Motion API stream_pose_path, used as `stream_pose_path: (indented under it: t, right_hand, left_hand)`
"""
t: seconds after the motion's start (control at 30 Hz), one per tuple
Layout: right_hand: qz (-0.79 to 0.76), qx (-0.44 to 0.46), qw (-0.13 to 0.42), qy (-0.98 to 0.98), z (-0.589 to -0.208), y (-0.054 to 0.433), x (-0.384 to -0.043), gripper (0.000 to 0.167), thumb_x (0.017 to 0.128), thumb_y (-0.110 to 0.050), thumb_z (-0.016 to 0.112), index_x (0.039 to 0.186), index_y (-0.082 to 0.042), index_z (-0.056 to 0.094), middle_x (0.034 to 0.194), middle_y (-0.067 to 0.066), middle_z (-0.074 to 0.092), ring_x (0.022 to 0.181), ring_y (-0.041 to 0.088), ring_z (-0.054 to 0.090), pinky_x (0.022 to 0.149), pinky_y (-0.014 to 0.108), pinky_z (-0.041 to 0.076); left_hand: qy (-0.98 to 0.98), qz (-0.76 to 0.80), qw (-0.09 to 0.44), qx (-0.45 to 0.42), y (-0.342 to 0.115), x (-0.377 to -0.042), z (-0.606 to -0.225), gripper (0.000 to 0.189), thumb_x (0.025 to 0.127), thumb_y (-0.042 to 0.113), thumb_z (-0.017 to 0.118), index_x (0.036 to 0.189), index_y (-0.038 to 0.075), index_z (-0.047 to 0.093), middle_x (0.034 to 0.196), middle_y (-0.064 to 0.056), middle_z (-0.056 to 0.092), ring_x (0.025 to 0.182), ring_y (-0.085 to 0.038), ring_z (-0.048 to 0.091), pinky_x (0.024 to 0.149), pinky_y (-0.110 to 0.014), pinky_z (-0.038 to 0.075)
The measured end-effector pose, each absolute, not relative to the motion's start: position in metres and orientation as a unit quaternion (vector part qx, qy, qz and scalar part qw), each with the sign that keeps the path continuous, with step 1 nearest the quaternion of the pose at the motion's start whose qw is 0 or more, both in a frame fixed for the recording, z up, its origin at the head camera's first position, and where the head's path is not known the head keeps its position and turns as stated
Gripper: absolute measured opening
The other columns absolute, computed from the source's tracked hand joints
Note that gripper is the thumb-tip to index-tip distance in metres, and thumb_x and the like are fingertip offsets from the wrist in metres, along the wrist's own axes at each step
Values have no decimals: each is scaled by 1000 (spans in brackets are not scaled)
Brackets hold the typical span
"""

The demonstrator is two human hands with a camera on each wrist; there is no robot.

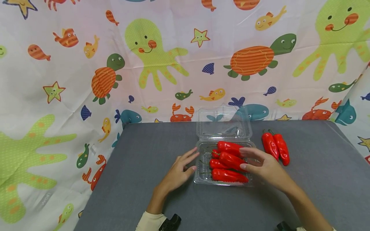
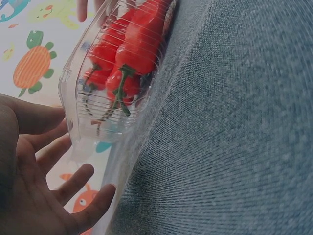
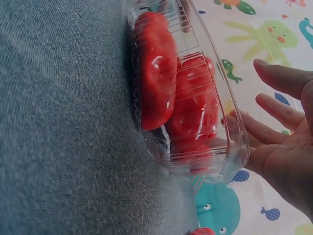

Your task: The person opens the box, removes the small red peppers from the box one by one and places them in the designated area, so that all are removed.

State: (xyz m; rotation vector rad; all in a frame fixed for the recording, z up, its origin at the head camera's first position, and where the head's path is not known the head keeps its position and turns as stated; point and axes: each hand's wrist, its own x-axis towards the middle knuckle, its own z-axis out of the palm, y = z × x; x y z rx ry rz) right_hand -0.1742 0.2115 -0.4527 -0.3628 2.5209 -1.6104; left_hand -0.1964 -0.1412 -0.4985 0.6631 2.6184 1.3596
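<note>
Several red peppers (image 1: 229, 175) with green stems lie in a clear plastic clamshell box (image 1: 199, 179), its lid (image 1: 224, 128) raised at the back. My left hand (image 1: 179, 173) is at the box's left side, fingers spread and fingertips at the rim; nothing is held in it. Over the right rim, my right hand (image 1: 267, 165) has its thumb and fingers apart, close to the pepper ends. The right wrist view shows that hand (image 3: 288, 137) around the box's corner, gripping no pepper. Whether its fingertips touch a pepper is hard to tell.
Two more red peppers (image 1: 275, 147) lie side by side on the grey tabletop (image 1: 153, 147), right of the box. Behind and to the left hangs a white cloth (image 1: 173, 51) printed with sea animals.
</note>
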Motion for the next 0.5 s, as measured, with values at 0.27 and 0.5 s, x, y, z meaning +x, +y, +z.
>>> stream_pose_path:
  t: [0.27, 0.5]
  right_hand:
    - [-529, -117, 76, 837, -455, 206, -174, 62, 94, -27, 82, 148, -7, 58, 148, 19, 61, 136, 45, 56, 93, 38, 61]
    - [-496, -129, 64, 856, -458, 202, -175, 60, 93, -24, 83, 145, -5, 60, 145, 17, 64, 133, 44, 59, 96, 43, 60]
  left_hand:
    - [864, 449, 61, 219, -141, -197, -498, 57, 105, 18, 62, 160, 21, 50, 171, 16, 33, 140, -20, 42, 109, -52, 48]
    - [863, 450, 57, 220, -141, -196, -498, 56, 105, 18, 62, 160, 20, 51, 172, 15, 33, 140, -20, 42, 108, -53, 48]
